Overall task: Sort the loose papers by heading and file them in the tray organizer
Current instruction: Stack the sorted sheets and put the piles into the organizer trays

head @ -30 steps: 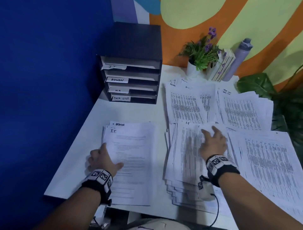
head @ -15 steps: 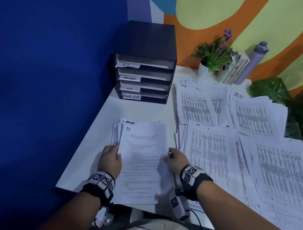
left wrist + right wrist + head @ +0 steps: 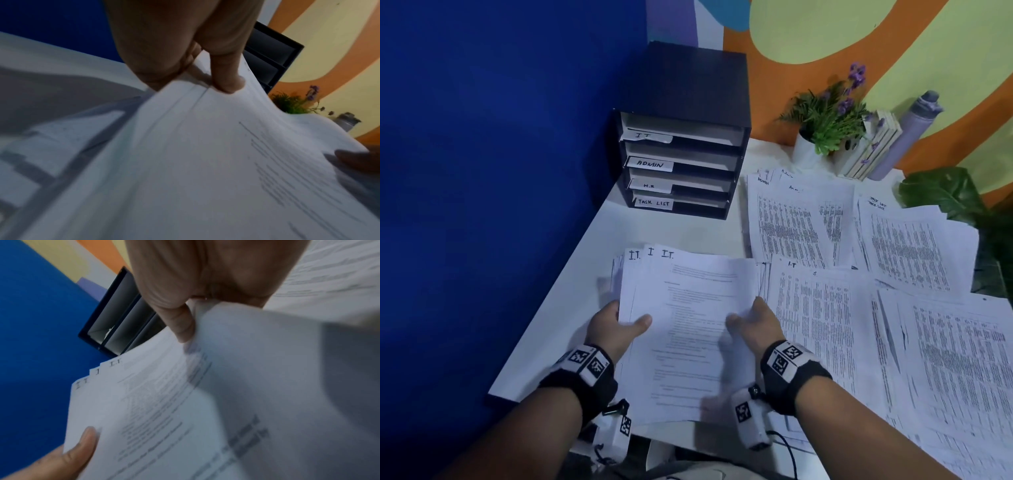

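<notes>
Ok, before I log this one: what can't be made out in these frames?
- Body text of the I.T. stack: too small in the head view, motion-blurred in both wrist views.
- Left hand fingers: hidden under the stack in every view; only the thumb shows.
- Right hand fingers: likewise hidden beneath the paper.
- Tray organizer contents: slots too dark; both wrist views are partly blocked by the hands.

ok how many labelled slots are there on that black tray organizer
4, stacked on the black tray organizer: the IT label on top, the ADMIN label below it, then the H.R label, and the TASK LIST label at the bottom.
</notes>
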Motion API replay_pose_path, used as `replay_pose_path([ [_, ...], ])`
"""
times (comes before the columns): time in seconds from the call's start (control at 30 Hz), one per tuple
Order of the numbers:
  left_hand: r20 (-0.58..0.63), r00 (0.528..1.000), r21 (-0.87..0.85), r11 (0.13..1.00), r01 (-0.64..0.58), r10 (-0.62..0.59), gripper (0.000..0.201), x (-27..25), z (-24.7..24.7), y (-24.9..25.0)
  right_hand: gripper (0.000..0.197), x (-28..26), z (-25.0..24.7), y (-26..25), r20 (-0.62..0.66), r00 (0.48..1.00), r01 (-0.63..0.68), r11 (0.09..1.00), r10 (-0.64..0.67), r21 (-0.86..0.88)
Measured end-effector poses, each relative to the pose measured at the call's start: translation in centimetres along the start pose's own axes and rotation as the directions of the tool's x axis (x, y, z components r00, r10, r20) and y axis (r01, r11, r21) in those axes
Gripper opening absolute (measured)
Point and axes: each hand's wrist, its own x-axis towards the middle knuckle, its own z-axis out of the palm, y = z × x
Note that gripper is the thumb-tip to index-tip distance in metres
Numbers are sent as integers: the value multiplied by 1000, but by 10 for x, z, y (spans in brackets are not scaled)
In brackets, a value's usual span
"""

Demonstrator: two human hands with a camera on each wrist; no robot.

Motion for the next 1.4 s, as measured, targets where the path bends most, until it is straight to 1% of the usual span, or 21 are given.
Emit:
replay_pose_path([
  [0.17,-63,998,157,988,10,0,19,8,-3,-2,41,11,-14,9,-159,987,3,1000,-5,-10],
  [0.27,-129,991,120,992,33,-17,15,8,-5,-1,40,12,-24,11,-136,990,-29,1000,28,-6],
  [0.33,-122,992,128,991,34,-19,15,7,-5,1,30,10,-24,13,-101,993,-53,997,59,55],
  [0.43,34,998,-21,999,43,-43,14,3,-1,3,8,4,-16,14,-21,996,-80,968,88,239],
  [0.47,107,993,-74,996,48,-40,18,1,2,5,12,1,-13,12,5,995,-99,943,103,319],
  [0.5,154,988,-58,998,26,-17,23,0,5,4,25,-2,-13,10,20,994,-110,916,111,387],
  [0.53,160,987,22,999,-33,29,25,0,7,4,34,-4,-13,9,27,993,-113,902,112,418],
  [0.6,45,995,314,945,-94,84,30,6,9,-1,43,-2,-16,10,-23,996,-71,930,85,359],
  [0.67,-63,996,516,856,-15,56,62,9,7,-12,59,-1,-20,12,-40,995,-71,958,86,279],
  [0.7,-73,997,535,845,11,34,78,10,4,-18,68,-3,-21,10,-40,994,-84,962,97,258],
  [0.73,-67,997,542,840,14,26,86,10,2,-22,71,-6,-22,10,-34,994,-93,966,104,241],
  [0.77,-69,997,535,845,9,33,86,13,-1,-27,67,-7,-22,10,-29,994,-91,967,101,238],
  [0.83,-89,994,531,848,-5,62,75,16,-6,-32,47,-8,-23,10,-42,991,-114,969,126,220],
  [0.93,-169,976,487,873,-36,135,48,13,-12,-28,31,-6,-23,17,-34,988,-136,961,148,241],
  [1.0,-228,954,454,888,-75,197,27,7,-14,-22,12,-5,-21,20,13,993,-120,949,121,293],
  [1.03,-243,946,439,894,-90,214,21,5,-14,-20,12,-5,-20,21,22,995,-102,946,100,307],
  [1.1,-266,940,359,927,-110,214,15,1,-12,-13,31,-2,-17,22,28,997,-83,944,78,318],
  [1.17,-274,949,175,979,-109,155,11,-5,-9,0,26,-3,-16,17,28,999,-41,944,34,328],
  [1.23,-221,970,5,994,-106,104,8,-8,-3,12,15,-6,-18,9,28,999,-26,929,17,369],
  [1.33,0,999,-254,966,-41,42,16,-8,8,26,20,-5,-24,0,30,1000,-18,883,4,468],
  [1.4,0,998,-187,980,-68,69,13,-3,13,26,24,0,-34,-5,-85,996,47,906,-12,422],
])
